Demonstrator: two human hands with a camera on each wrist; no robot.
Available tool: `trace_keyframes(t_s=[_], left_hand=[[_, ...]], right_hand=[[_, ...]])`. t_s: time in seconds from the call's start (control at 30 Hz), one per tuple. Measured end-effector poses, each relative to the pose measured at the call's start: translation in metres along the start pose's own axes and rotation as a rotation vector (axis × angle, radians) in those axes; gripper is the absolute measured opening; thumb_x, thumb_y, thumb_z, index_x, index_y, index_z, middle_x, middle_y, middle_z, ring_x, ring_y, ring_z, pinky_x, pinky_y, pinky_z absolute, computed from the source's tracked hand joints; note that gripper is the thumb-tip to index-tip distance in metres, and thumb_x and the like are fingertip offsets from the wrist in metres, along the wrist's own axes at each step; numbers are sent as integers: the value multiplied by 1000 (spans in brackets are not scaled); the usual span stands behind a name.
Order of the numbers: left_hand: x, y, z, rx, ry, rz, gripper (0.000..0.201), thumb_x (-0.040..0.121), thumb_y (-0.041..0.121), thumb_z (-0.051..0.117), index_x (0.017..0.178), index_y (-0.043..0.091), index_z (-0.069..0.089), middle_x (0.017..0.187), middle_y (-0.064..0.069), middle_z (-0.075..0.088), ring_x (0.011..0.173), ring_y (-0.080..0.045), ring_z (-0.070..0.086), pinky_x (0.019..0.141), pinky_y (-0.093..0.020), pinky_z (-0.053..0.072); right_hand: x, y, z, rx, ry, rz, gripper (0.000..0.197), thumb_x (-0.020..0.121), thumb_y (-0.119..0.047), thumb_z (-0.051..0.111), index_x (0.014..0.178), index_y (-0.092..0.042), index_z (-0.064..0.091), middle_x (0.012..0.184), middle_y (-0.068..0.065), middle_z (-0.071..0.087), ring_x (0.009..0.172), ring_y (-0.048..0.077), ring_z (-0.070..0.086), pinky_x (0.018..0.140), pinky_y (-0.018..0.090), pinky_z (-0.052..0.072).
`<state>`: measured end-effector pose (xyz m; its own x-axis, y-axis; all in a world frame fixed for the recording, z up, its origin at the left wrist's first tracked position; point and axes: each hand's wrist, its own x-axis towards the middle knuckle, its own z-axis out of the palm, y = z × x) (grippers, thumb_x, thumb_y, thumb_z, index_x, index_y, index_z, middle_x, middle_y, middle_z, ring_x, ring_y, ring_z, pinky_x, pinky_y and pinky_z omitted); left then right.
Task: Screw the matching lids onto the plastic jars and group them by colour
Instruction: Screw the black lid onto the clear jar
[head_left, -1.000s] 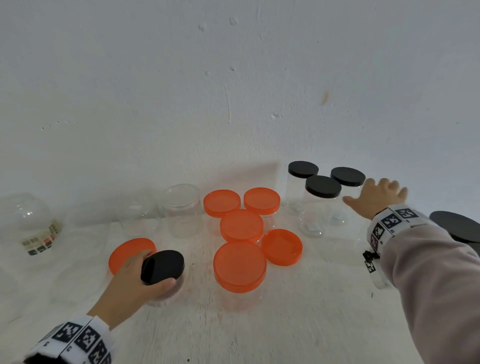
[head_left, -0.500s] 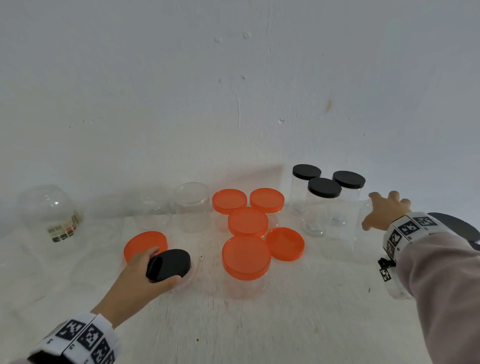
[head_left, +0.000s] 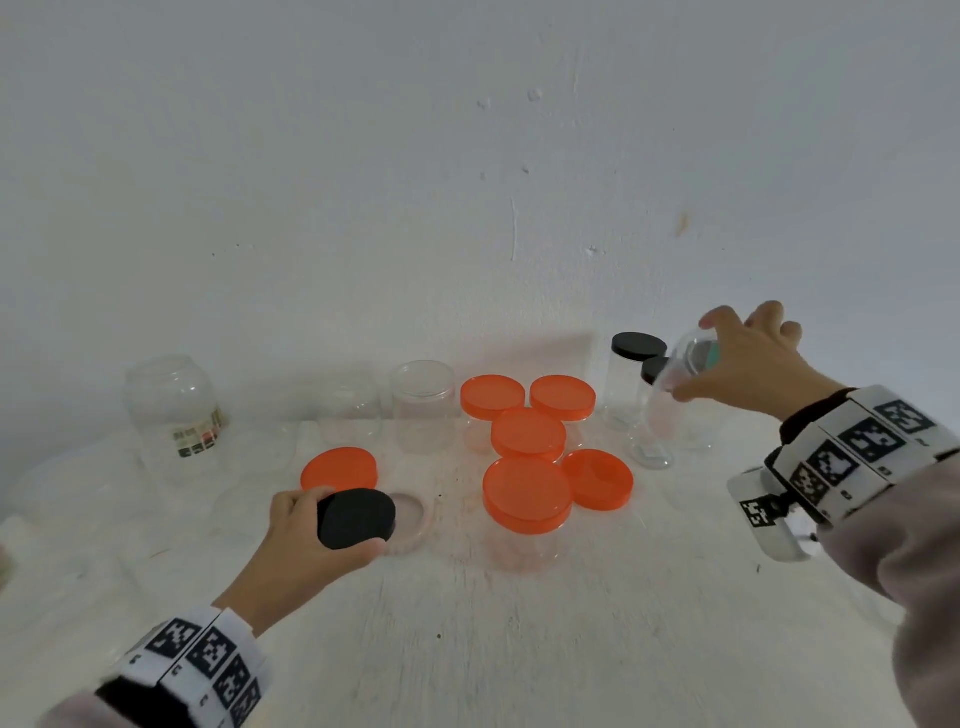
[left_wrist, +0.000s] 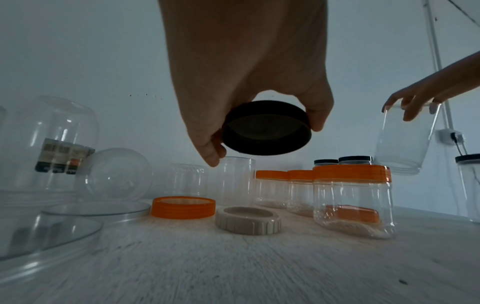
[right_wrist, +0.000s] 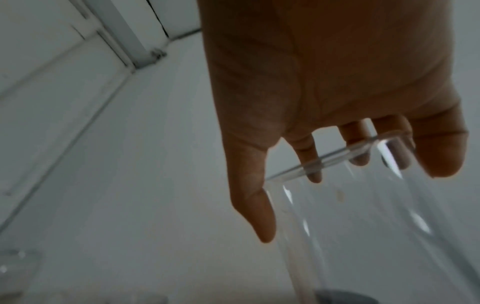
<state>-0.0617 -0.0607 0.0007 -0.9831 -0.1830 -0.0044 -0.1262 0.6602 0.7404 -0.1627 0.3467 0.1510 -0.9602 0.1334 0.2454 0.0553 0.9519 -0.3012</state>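
So the person's got both halves of the next pair in the air. The left hand (head_left: 306, 540) pinches a black lid (left_wrist: 266, 128) by its rim, thumb on one side and fingers on the other, open side tipped down and a bit toward the wrist camera. It hangs clear of the table (head_left: 519, 649), with a beige lid (left_wrist: 248, 220) lying open side up just below the grip and a loose orange lid (left_wrist: 183, 209) just beyond that.

The right hand (head_left: 748, 364) has its fingertips wrapped round the base end of a clear jar (left_wrist: 405, 139), which is off the table, tilted, mouth pointing down. Behind and below that grip stand the black-lidded jars (head_left: 631, 384); the orange-lidded jars (head_left: 527, 493) sit between the two hands.

Looks like the step is bringing jar and lid together. To do it well, the jar probably wants flipping mouth-up first, and a fingertip hold on the base isn't great for that. It's slick, see-through plastic, so setting it down in the open bit of table between the hands and regripping round the body seems safer. Then the lid should come in flat over the mouth; tilted as it is now, it'd likely cross-thread. A small backward turn until the threads drop in, then tighten, would be the usual trick. Can't tell from here if this lid actually fits that mouth. Once capped, it belongs back beside the black group, just past where the right hand is now.
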Motion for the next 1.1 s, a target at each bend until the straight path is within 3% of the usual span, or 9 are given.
trace_keyframes(t_s=[0.13, 0.2, 0.33, 0.4, 0.6, 0.7, 0.83, 0.93, 1.1], left_hand=[[-1, -3, -12, -133, 45, -44, 102, 47, 65, 77, 130, 16, 43, 122, -2, 42, 96, -9, 53, 72, -22, 45], [-4, -1, -19, -261, 70, -62, 99, 45, 67, 72, 126, 16, 47, 115, -1, 52, 96, -12, 56, 69, -22, 44], [-8, 3, -33, -527, 103, -68, 77, 53, 68, 74, 110, 20, 56, 107, -5, 59, 104, -22, 56, 98, -41, 46], [-9, 5, -39, -621, 122, -70, 67, 62, 63, 76, 109, 18, 57, 101, -3, 58, 104, -19, 56, 103, -38, 43], [-11, 0, -56, -696, 173, -68, 76, 57, 67, 76, 110, 15, 60, 96, 4, 57, 97, -9, 56, 99, -30, 43], [-11, -3, -59, -721, 201, -83, 59, 74, 51, 67, 117, 11, 58, 97, 4, 57, 99, -10, 55, 105, -34, 42], [-12, -4, -63, -735, 224, -85, 49, 82, 43, 65, 115, 8, 58, 93, 3, 56, 96, -11, 55, 105, -34, 42], [-14, -3, -66, -757, 218, -70, 57, 75, 48, 66, 114, 7, 59, 92, 2, 56, 96, -10, 56, 104, -33, 43], [-17, 2, -70, -757, 205, -40, 71, 59, 59, 67, 110, 10, 60, 96, 2, 56, 98, -8, 58, 104, -32, 43]], right_hand=[[-16, -34, -3, 329, 33, -50, 84, 63, -50, 81, 128, -22, 35, 113, 3, 28, 99, 25, 45, 83, 40, 47], [-24, -51, 1, 539, -51, -27, 79, 65, -53, 80, 124, -20, 38, 114, 5, 38, 94, 24, 52, 80, 42, 53], [-48, -82, 21, 941, -307, -7, 48, 71, -52, 74, 75, -10, 52, 80, 15, 54, 66, 21, 57, 67, 35, 54], [-60, -95, 37, 1005, -386, 14, 49, 80, -50, 67, 63, -6, 51, 71, 17, 55, 59, 22, 57, 68, 36, 51], [-90, -124, 82, 1244, -700, 296, 46, 65, -43, 77, 81, -7, 52, 57, 11, 54, 67, 29, 58, 60, 36, 55], [-101, -134, 102, 1352, -868, 421, 48, 70, -41, 79, 86, -7, 50, 73, 16, 51, 65, 29, 54, 76, 50, 58], [-118, -141, 126, 1461, -1080, 438, 53, 71, -39, 78, 97, 1, 56, 82, 19, 53, 67, 32, 60, 88, 54, 53], [-129, -144, 141, 1487, -1115, 441, 70, 66, -44, 78, 107, 9, 58, 85, 21, 56, 70, 33, 61, 90, 51, 53], [-135, -151, 154, 1428, -1041, 408, 77, 58, -48, 79, 111, 5, 62, 91, 23, 66, 73, 31, 63, 74, 38, 57]])
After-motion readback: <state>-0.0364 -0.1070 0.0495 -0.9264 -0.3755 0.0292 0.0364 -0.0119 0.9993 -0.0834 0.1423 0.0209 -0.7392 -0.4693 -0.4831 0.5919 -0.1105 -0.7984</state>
